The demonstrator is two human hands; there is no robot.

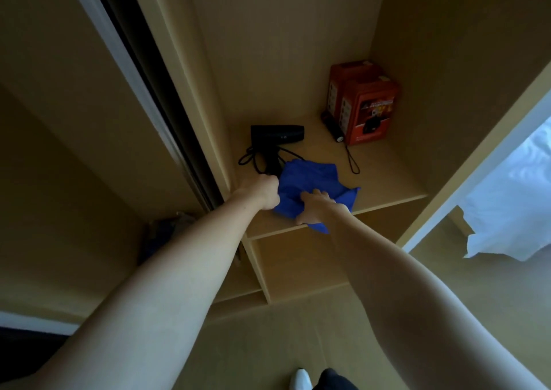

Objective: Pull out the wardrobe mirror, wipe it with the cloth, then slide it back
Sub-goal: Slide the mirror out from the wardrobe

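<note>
The blue cloth (310, 190) lies crumpled at the front of a wardrobe shelf (387, 187). My right hand (316, 207) rests flat on it with fingers spread. My left hand (262, 191) is curled into a fist at the cloth's left edge, against the upright panel, and seems to grip that edge. The mirror (167, 115) shows only as a dark, narrow strip with a pale frame, tucked edge-on into the slot left of that panel.
A black hair dryer (277, 134) with its coiled cord lies behind the cloth. Two red boxes (366, 103) and a small black torch (332, 127) stand at the back right. A white-sheeted bed (512, 198) shows at right. My white shoe (301, 379) is below.
</note>
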